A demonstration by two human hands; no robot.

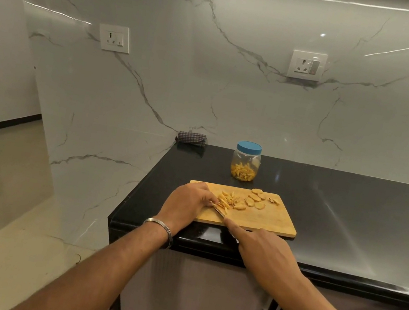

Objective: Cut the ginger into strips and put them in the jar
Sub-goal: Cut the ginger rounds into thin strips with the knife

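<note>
A wooden cutting board point(268, 221) lies on the black counter. On it are cut ginger strips point(228, 199), several round ginger slices point(255, 200) and a small scrap at the right. My left hand point(187, 202) holds a piece of ginger down at the board's left, fingers curled on it. My right hand point(263, 251) grips a knife point(218, 210), forefinger stretched along its spine; the blade lies against the ginger by my left fingers. A clear jar point(245, 165) with a blue lid on, strips inside, stands behind the board.
The black counter point(350, 214) ends in a corner at the left, close to the board. A folded checked cloth point(191, 137) lies against the marble wall at the back left. Two wall sockets sit above.
</note>
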